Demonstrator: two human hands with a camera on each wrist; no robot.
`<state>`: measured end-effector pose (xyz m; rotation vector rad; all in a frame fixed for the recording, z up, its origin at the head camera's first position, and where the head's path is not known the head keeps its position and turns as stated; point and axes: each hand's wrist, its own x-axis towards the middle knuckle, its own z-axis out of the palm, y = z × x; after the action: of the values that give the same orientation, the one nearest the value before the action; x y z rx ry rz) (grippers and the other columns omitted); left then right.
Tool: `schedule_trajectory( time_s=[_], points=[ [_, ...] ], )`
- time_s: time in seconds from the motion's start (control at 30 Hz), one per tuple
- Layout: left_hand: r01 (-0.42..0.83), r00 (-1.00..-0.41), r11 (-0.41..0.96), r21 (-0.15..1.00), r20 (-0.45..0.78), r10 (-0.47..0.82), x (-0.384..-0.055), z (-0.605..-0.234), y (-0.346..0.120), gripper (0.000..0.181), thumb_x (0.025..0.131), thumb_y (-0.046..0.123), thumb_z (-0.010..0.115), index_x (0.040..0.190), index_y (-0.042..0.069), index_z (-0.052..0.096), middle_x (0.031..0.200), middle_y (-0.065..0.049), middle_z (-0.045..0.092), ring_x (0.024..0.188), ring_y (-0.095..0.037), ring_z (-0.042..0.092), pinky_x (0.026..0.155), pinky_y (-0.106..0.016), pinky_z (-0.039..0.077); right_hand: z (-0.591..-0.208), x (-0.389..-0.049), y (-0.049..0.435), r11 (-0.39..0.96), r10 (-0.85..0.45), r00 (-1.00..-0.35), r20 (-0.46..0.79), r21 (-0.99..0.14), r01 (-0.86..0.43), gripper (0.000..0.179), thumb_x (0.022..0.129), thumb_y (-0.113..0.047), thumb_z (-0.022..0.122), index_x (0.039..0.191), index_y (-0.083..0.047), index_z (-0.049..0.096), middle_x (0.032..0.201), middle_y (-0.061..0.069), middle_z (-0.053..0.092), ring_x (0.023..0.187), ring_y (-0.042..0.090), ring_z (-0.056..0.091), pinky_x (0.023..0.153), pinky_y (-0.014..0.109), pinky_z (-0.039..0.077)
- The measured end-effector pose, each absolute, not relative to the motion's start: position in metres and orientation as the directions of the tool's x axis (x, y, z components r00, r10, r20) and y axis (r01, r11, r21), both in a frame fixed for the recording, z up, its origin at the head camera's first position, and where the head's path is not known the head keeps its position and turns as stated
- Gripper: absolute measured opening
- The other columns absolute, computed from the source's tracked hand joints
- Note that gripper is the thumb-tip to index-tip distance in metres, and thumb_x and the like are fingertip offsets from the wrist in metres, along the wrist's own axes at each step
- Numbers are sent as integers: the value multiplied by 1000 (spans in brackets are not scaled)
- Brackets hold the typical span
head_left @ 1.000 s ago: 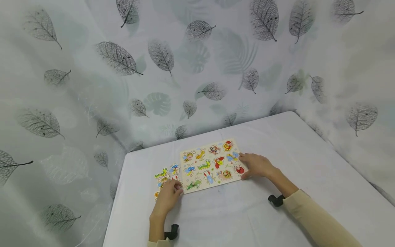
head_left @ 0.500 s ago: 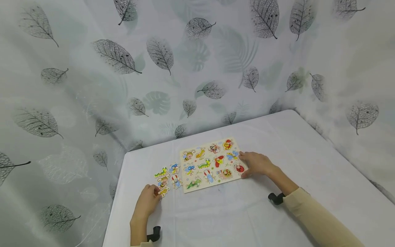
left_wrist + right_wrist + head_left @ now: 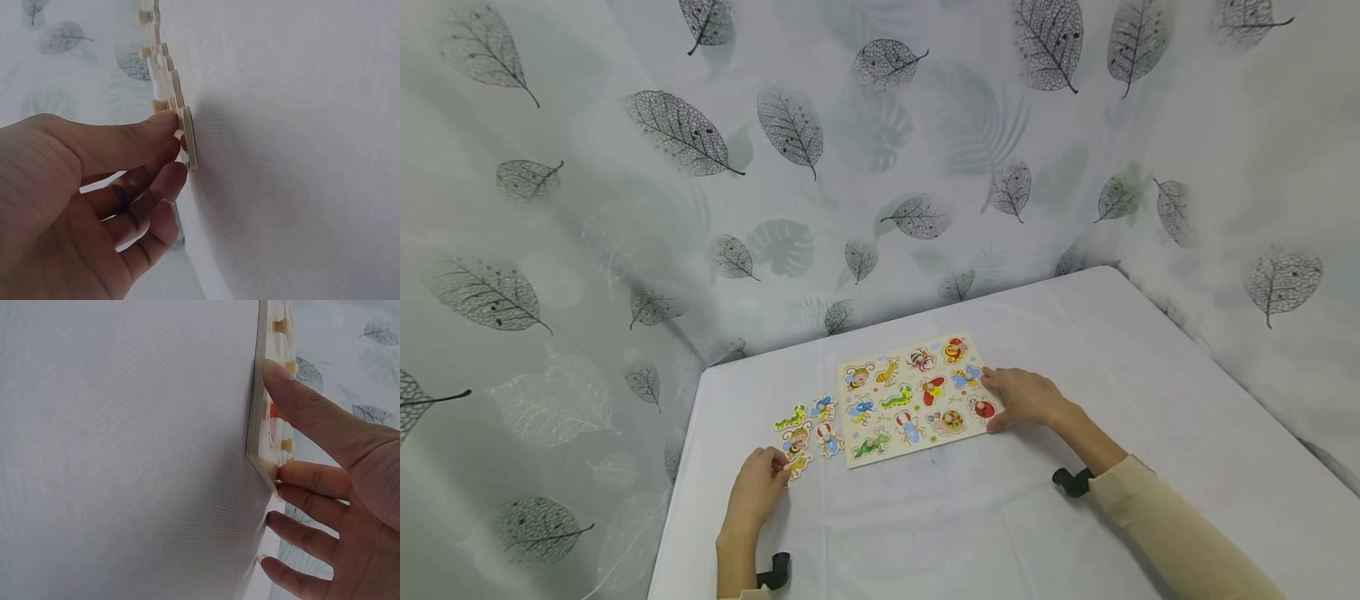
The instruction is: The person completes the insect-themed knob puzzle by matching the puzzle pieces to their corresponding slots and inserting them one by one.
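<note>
My left hand (image 3: 754, 486) is at the front left of a small group of loose knobbed puzzle pieces. Its thumb and fingertips pinch a yellow puzzle piece (image 3: 800, 467); from the left wrist the piece's thin wooden edge (image 3: 189, 139) shows beside the fingertips. Just behind lie a bee piece (image 3: 796, 439), a blue beetle piece (image 3: 829, 440), a green caterpillar piece (image 3: 791, 417) and a blue winged insect piece (image 3: 823, 407). The wooden puzzle board (image 3: 880, 450) lies to their right. My right hand (image 3: 1026, 398) rests at its front right corner, thumb on the board, fingers fairly straight.
A white cloth covers the table (image 3: 925, 533). Leaf-printed curtains (image 3: 880, 150) stand behind it and at both sides. A black fitting (image 3: 1071, 482) sits by the right wrist, another black fitting (image 3: 775, 570) by the left.
My left hand has moved left and toward the front, off the loose pieces nearest the board, to the yellow piece; the beetle piece now shows fully. My right hand stays at the board.
</note>
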<state>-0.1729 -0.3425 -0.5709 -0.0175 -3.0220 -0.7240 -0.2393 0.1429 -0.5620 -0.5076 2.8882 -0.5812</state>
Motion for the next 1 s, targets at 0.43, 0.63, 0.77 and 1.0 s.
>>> schedule_trajectory(
  time_s=[0.43, 0.63, 0.77, 1.0],
  points=[
    [28, -999, 893, 449, 46, 9, -173, -569, -346, 5, 92, 3, 71, 96, 2, 68, 87, -3, 58, 79, -16, 55, 67, -33, 50, -558, -235, 143, 867, -357, -932, -65, -394, -305, 94, 70, -43, 92, 145, -2, 54, 155, 15, 44, 141, 42, 39, 107, 67, 37],
    [22, -999, 889, 457, 47, 1, -172, -561, -345, 7, 93, 4, 71, 98, 1, 67, 88, -3, 58, 80, -17, 55, 67, -34, 50, -559, -236, 144, 867, -351, -934, -66, -400, -298, 94, 70, -43, 92, 145, -3, 53, 155, 15, 45, 141, 42, 39, 107, 67, 37],
    [21, -999, 892, 452, 46, 0, -173, -559, -343, 8, 93, 5, 71, 99, 2, 67, 89, -3, 58, 82, -17, 56, 68, -34, 51, -561, -237, 144, 872, -345, -936, -70, -394, -292, 95, 69, -45, 92, 146, -4, 53, 155, 14, 45, 141, 41, 40, 106, 67, 38],
    [54, -998, 896, 441, 49, 36, -178, -558, -333, 9, 93, 4, 72, 99, 2, 66, 90, -3, 58, 82, -17, 56, 69, -34, 52, -563, -237, 144, 867, -338, -938, -70, -411, -282, 94, 68, -44, 93, 145, -4, 55, 155, 13, 45, 142, 41, 39, 106, 68, 37]
  ],
)
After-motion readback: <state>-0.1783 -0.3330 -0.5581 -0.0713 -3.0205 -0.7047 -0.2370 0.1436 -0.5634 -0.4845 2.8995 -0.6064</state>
